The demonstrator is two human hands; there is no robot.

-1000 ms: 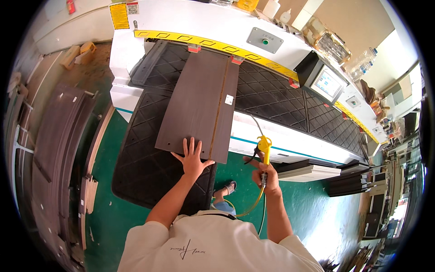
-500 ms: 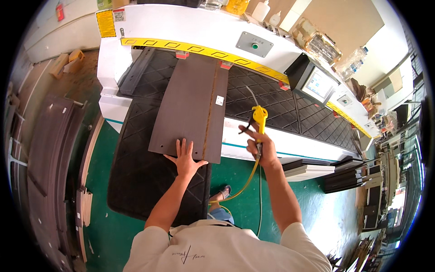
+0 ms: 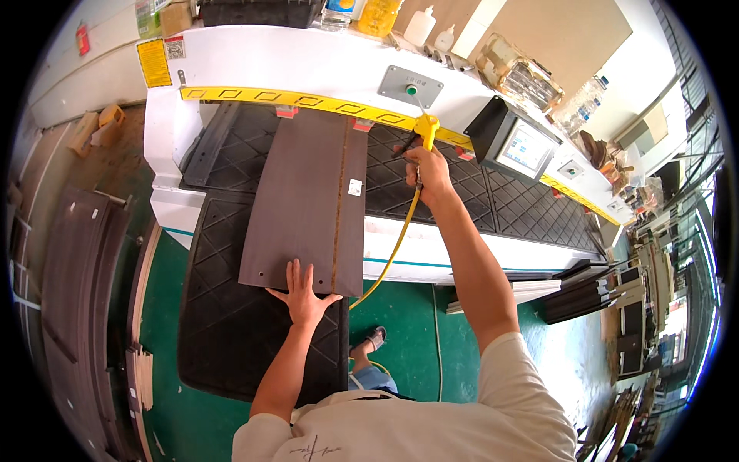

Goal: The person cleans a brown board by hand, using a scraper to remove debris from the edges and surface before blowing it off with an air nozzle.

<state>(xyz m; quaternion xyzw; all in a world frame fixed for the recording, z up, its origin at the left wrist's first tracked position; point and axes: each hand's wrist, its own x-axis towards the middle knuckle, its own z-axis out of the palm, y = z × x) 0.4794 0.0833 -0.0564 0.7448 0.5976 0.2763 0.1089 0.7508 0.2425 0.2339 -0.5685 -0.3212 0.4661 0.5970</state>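
A long dark brown board [image 3: 308, 202] lies on the black gridded bed [image 3: 231, 162] of a white machine, with a dusty cut line running along its length. My left hand [image 3: 302, 292] rests flat with spread fingers on the board's near edge. My right hand [image 3: 428, 171] is stretched out over the bed, shut on a yellow air blow gun [image 3: 424, 128]. A yellow hose [image 3: 394, 245] trails from the gun down to the green floor.
A yellow strip [image 3: 308, 100] runs along the machine's far beam, with a control screen [image 3: 517, 146] at the right. Bottles and jars stand on top of the machine. Dark boards are stacked at the left [image 3: 77, 277] and on the floor at right [image 3: 577, 289].
My right hand has reached forward and up with the blow gun, from beside the board's near end to over the bed's far side. The left hand stays on the board's near edge.
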